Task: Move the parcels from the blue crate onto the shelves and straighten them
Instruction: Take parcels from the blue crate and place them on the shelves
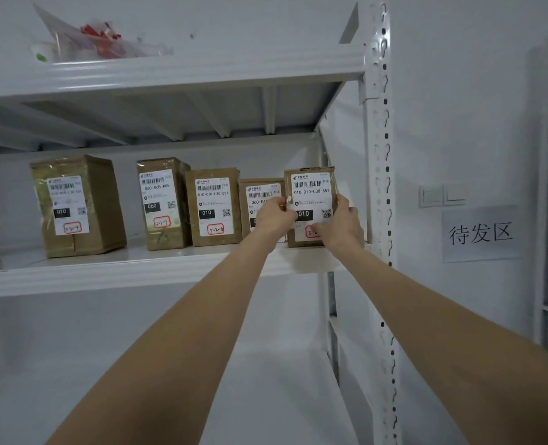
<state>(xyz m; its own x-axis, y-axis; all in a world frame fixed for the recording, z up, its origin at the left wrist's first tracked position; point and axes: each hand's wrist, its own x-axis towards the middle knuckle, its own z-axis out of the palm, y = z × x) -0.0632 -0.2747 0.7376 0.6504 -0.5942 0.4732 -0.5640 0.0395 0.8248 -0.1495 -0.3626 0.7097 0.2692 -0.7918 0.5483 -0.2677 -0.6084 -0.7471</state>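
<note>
Reaching toward twelve o'clock, both arms straight; gripping parcel (311, 187) with left hand (274, 215) at its nine o'clock, right hand (341, 221) at three.

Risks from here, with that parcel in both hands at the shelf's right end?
1. The held parcel, gripped at its sides by the left hand and right hand, looks close to the front edge of the shelf. Released there, it might tip forward.
2. It overlaps the neighbouring parcel. Pushing it back or left could knock that one askew.
3. If left as it is, it would probably keep part of the neighbour's label covered.
</note>
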